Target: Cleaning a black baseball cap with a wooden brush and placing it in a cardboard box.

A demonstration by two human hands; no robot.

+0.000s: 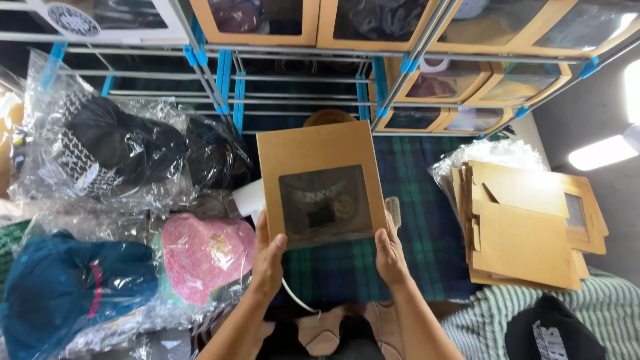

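Windowed brown box (pixel 322 181), contents unclear

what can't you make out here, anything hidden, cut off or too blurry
- Head view: the contents of the windowed cardboard box, held by the left hand and right hand, are dark behind the glaring film.
- Bagged hats: details lost under crinkled plastic.
- Shelf boxes: cut off by the top edge.

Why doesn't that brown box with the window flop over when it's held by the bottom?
The cardboard box probably stays stiff: both hands, left and right, grip only its lower corners, yet it looks flat. It seems light, needing just fingers. Its clear window could dent if pressed.
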